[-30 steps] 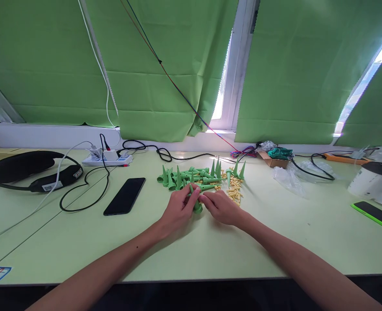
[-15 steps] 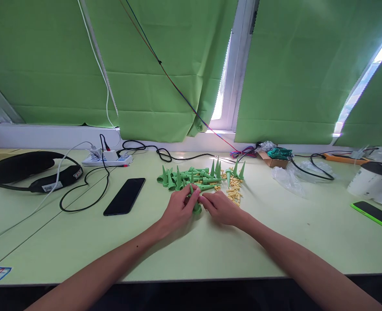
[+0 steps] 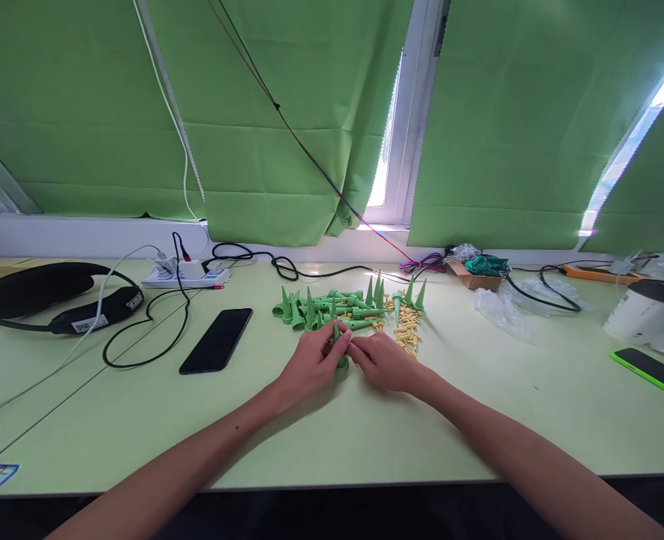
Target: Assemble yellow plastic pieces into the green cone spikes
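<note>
My left hand point(image 3: 316, 355) is closed around a green plastic spike point(image 3: 343, 363), whose wider end shows below the fingers. My right hand point(image 3: 385, 360) is closed in a pinch against the left fingertips; whatever sits between its fingers is too small and hidden to name. Just beyond both hands lies a heap of green cone-shaped spikes point(image 3: 337, 304), some standing upright, others on their sides. Small tan pegs point(image 3: 407, 334) are scattered to the right of that heap, and a few green spikes point(image 3: 416, 294) stand behind them.
A black phone point(image 3: 217, 341) lies left of my hands, near a looped cable and black headphones point(image 3: 98, 307). Behind is a white power strip point(image 3: 185, 276). Rightward are a small cardboard box point(image 3: 475, 277), clear plastic bags point(image 3: 500, 311), a white roll point(image 3: 650, 311) and a green-edged phone point(image 3: 655, 375).
Both hands stay in nearly the same place. The left fingers and thumb have shifted slightly around the green spike.
</note>
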Tool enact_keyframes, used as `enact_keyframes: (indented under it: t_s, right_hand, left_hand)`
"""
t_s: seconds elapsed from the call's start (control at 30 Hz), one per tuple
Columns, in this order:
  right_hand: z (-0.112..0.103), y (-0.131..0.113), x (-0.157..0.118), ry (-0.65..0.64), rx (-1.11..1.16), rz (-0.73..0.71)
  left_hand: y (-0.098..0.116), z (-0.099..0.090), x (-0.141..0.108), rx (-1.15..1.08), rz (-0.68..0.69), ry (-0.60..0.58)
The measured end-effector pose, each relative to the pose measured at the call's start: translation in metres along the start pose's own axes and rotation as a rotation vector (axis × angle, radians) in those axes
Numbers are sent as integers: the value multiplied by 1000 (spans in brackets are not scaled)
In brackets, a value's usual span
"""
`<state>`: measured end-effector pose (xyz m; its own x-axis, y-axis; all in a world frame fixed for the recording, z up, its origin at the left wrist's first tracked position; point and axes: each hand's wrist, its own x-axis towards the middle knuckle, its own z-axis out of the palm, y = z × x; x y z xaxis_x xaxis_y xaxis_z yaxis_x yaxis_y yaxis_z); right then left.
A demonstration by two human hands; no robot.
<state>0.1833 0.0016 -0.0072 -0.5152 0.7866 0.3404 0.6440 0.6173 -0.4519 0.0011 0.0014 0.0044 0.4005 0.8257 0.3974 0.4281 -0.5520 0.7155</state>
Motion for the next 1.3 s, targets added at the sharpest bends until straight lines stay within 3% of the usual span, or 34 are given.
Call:
enact_keyframes:
  t_s: [0.27,1.3]
  right_hand:
    - [-4,-5,-1,-57,-71,13]
    - [-2,-3,0,-60,-66,43]
  left_hand:
    - [2,-1,1,124,16,-50]
    - [3,-1,0,127,18,-64]
